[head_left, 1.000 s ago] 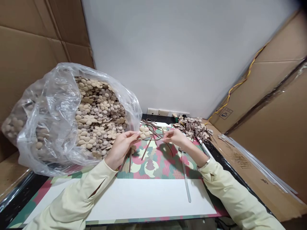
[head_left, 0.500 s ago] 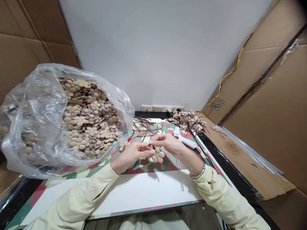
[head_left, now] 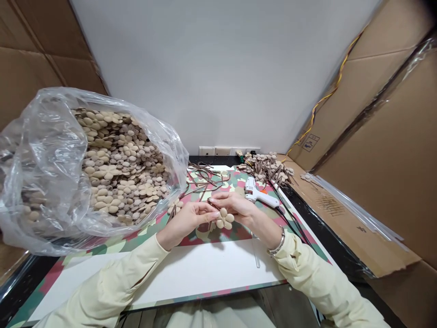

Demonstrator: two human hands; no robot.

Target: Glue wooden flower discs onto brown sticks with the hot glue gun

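Observation:
A beige, padded fabric flower (head_left: 225,219) with several round petals is pinched between the thumb and fingers of my left hand (head_left: 190,221), facing me over the mat. Right behind the flower, my right hand (head_left: 241,208) has its fingertips closed on a thin brown cord (head_left: 213,204), close to my left fingertips. Part of the cord and the flower's back are hidden by my fingers. Another beige flower with brown cord ends (head_left: 175,207) lies on the mat just beyond my left hand.
A clear plastic bag (head_left: 51,150) full of beige flowers stands at left. A white glue gun (head_left: 261,194) lies beyond my right hand, its cable running right. Loose brown cords (head_left: 205,175) and a pile of corded flowers (head_left: 268,166) lie at the back. A clear stick (head_left: 256,255) rests on white paper (head_left: 164,278).
My right fingertips have turned and moved slightly left and down behind the flower; a brown cord end now shows at them. The flower has turned to face me more. The view has shifted slightly.

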